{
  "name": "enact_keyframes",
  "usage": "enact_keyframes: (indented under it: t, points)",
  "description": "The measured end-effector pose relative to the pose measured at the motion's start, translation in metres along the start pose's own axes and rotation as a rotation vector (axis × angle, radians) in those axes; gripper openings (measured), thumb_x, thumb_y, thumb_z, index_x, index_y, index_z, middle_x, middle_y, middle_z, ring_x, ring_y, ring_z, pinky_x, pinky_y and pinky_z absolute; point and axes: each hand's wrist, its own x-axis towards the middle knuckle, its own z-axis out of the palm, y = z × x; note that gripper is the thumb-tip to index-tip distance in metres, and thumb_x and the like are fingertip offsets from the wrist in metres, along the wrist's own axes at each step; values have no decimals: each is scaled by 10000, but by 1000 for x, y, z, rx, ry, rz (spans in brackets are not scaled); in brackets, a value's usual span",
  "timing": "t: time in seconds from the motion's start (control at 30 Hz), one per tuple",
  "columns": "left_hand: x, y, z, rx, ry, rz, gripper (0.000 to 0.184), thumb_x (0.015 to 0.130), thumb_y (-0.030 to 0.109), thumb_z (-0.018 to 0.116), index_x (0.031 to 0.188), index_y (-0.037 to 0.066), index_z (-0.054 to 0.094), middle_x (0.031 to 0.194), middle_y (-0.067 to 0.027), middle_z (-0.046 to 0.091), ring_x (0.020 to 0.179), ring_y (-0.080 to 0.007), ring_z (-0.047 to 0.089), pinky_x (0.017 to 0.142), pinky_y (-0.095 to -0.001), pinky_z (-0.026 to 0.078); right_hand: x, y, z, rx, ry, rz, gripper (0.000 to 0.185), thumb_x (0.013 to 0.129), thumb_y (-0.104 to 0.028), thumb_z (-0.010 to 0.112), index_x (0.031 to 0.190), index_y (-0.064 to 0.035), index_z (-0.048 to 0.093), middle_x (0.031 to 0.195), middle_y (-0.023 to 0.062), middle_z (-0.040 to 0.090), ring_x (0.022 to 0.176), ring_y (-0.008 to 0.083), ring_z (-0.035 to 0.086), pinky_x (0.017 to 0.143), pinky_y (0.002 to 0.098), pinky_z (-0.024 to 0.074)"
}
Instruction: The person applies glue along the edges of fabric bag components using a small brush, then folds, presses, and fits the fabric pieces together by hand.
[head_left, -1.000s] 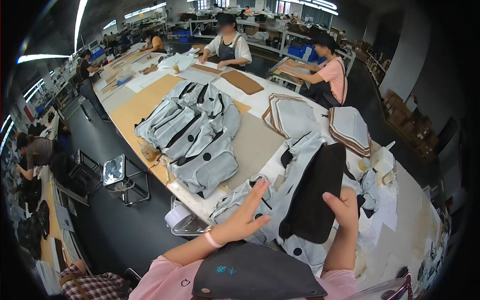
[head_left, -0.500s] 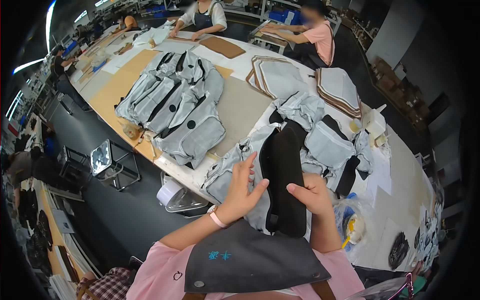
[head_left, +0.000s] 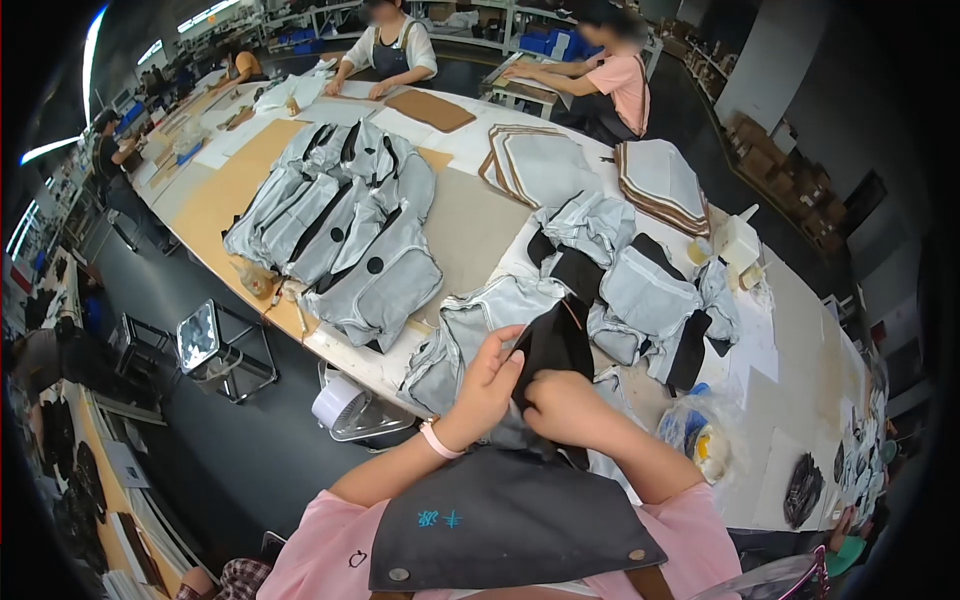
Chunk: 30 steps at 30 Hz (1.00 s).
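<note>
A black padded fabric piece is bent upward between my hands, close above the front edge of the table. My left hand pinches its left edge between thumb and fingers. Curled against the lower middle of the piece, my right hand grips it, with the fingertips partly hidden in the black cloth. Just behind it lies a grey fabric bag part with dark edging. More crumpled grey bag parts with black panels lie to the right.
A row of grey bag pieces covers the table's left side. Stacked brown-edged panels lie at the back right. A plastic bag with a yellow-handled item sits right of my arm. Beside the table are a stool and a white fan. Co-workers work across the table.
The black piece was lying long and flat, with my left hand spread beside it. Now it is folded up, my left hand holds its edge, and my right hand has moved left onto it.
</note>
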Motion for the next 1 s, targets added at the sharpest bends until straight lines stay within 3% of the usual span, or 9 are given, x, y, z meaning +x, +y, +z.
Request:
enact_keyframes:
  t: [0.17,0.23,0.3,0.5,0.6,0.73,0.87,0.9,1.0]
  points:
    - [-7,11,-3,365,-158,19,287,944,52,400,1212,-15,478,1120,-63,579,1028,-109,525,891,-229,397,23,42,53,38,-681,117,238,711,-142,596,875,17,661,893,209,647,834,323,630,740,402,485]
    - [-7,16,9,580,-338,44,316,907,59,459,1220,32,490,835,-52,601,761,-88,551,686,-251,437,27,54,58,344,-333,-7,283,762,-157,596,987,10,638,963,175,654,858,289,628,771,390,482]
    - [-11,21,22,716,-510,54,447,852,74,526,1289,95,431,570,-41,461,517,-111,463,507,-299,382,37,79,69,590,-234,220,283,769,-160,593,992,8,637,966,170,654,859,284,628,771,387,483]
    - [-15,16,21,639,-689,-102,553,849,69,549,1359,103,337,632,13,468,538,-60,424,496,-235,358,40,145,116,698,183,590,282,787,-169,586,1007,2,631,975,157,654,864,267,627,771,377,485]
    - [-6,7,31,117,-655,-306,517,880,75,537,1357,97,340,732,58,512,594,-14,423,505,-185,335,30,146,141,230,66,512,282,796,-174,582,1015,-2,629,979,151,654,867,259,626,771,373,486]
    - [10,32,46,62,-490,-397,469,901,98,532,1338,89,363,788,66,530,623,5,419,526,-154,317,20,130,157,-10,-147,428,282,808,-180,577,1025,-6,625,985,142,654,870,248,626,771,367,488]
    - [23,9,37,781,-310,64,449,860,187,611,1261,64,451,663,-10,483,553,-137,491,525,-272,422,12,137,172,56,-80,347,282,820,-186,572,1035,-10,622,991,133,655,874,238,625,771,360,490]
    - [26,-3,26,882,-325,9,498,867,314,588,1287,85,450,929,-142,578,854,-300,587,755,-418,472,8,145,175,112,-33,317,282,823,-188,571,1038,-11,621,993,131,655,874,235,625,771,359,490]
    - [10,-93,-42,1565,-478,251,562,890,451,491,1340,122,417,1277,-203,462,1198,-415,415,969,-573,305,-19,196,177,708,182,218,282,833,-192,567,1046,-14,618,997,124,655,877,227,624,771,354,491]
